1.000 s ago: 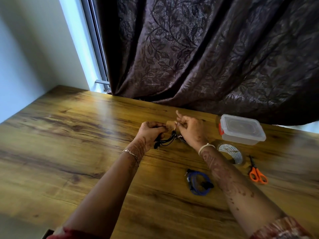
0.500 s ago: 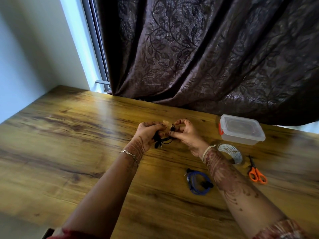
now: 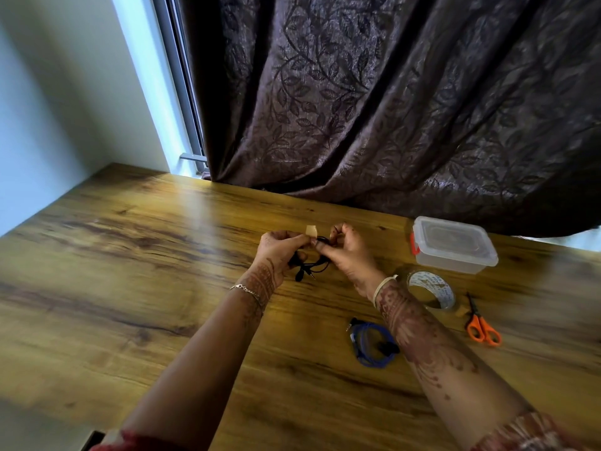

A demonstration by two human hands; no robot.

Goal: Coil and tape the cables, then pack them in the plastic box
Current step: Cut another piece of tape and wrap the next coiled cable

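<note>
Black cable (image 3: 311, 266): light, limp, springy; pinched by left hand (image 3: 279, 252) and right hand (image 3: 348, 252) under tape piece (image 3: 311, 230), best gripped there.

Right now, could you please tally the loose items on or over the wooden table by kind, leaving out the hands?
Cables: 2, the black coiled cable held in both hands and the blue coiled cable lying on the table.
Clear plastic lidded boxes: 1
Tape rolls: 1
Orange-handled scissors: 1
Cut tan tape pieces: 1
Total: 6
</note>
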